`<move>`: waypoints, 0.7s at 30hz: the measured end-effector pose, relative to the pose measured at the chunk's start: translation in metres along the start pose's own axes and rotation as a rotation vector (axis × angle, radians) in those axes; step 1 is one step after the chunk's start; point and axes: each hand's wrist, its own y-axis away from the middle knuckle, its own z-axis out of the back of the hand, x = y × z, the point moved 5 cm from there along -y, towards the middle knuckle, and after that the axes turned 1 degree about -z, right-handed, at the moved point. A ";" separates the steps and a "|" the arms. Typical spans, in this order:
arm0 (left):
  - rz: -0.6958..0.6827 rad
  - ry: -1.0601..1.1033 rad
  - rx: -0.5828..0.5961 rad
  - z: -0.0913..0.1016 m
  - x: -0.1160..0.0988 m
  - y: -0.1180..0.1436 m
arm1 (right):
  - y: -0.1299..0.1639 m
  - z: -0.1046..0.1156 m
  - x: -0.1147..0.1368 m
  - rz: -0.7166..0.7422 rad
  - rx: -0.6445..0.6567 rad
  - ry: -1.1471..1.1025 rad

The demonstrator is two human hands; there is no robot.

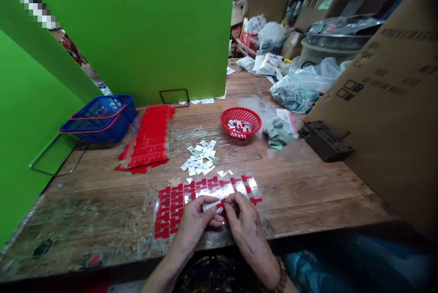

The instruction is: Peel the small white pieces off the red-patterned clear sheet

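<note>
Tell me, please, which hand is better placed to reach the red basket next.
Probably the right hand: the red basket stands nearer to it, almost straight ahead, while the left hand grips a silver piece.

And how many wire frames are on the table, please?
2: one wire frame by the back green panel, another at left beside the blue basket; others may be hidden.

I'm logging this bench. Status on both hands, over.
Left hand holding pale strip. Right hand at its red end. Red-patterned sheet beneath; nothing visibly obstructing.
</note>
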 end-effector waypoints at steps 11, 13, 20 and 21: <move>-0.009 -0.035 -0.006 -0.002 -0.006 0.003 | 0.000 0.000 0.004 0.010 -0.022 0.035; -0.006 -0.032 0.005 -0.001 -0.006 0.003 | 0.000 0.000 0.002 -0.015 -0.013 -0.003; 0.087 0.082 0.047 0.004 0.003 0.001 | 0.000 0.002 0.003 -0.078 0.040 -0.163; 0.096 0.098 0.054 0.004 0.004 0.001 | 0.000 0.002 0.003 -0.084 0.048 -0.177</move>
